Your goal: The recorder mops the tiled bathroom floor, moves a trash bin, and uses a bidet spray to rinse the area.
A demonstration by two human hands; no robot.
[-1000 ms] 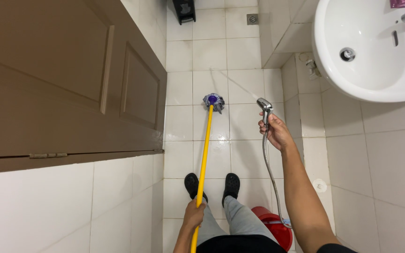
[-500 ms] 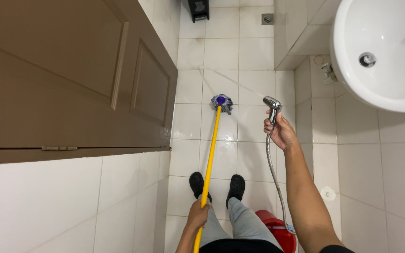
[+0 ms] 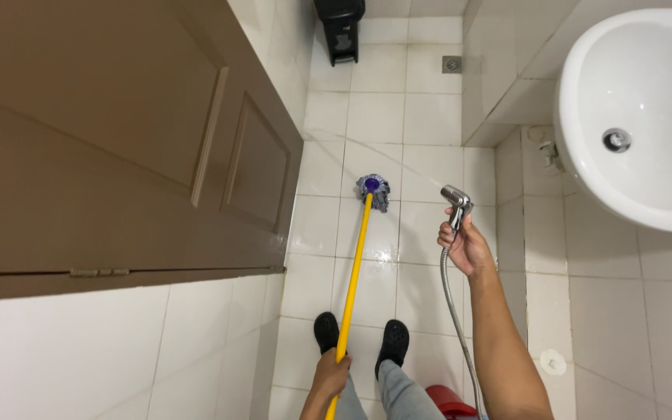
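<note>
The person stands on a white tiled floor (image 3: 421,117), seen from above, with black shoes (image 3: 327,330) planted side by side near the bottom of the view. The left hand (image 3: 334,377) has its grip closed around the near end of a yellow mop handle (image 3: 354,272), fingers wrapped right round it. The handle runs away from the person toward the far side, ending in a grey mop head (image 3: 373,190) with a purple hub, which rests on the wet-looking tiles just ahead of the feet.

The right hand (image 3: 467,247) is raised to the right of the handle, its grip tight on a chrome handheld sprayer (image 3: 456,201) (the nozzle points toward the far left, and a thin stream of water leaves it). A metal hose (image 3: 454,311) hangs from the sprayer and trails back beside the right forearm.

A brown panelled door (image 3: 118,140) stands open on the left. A white washbasin (image 3: 639,124) hangs on the right wall. At the far end are a black bin (image 3: 338,27) and a square floor drain (image 3: 451,64). A red bucket (image 3: 449,403) shows partly behind the person's legs.
</note>
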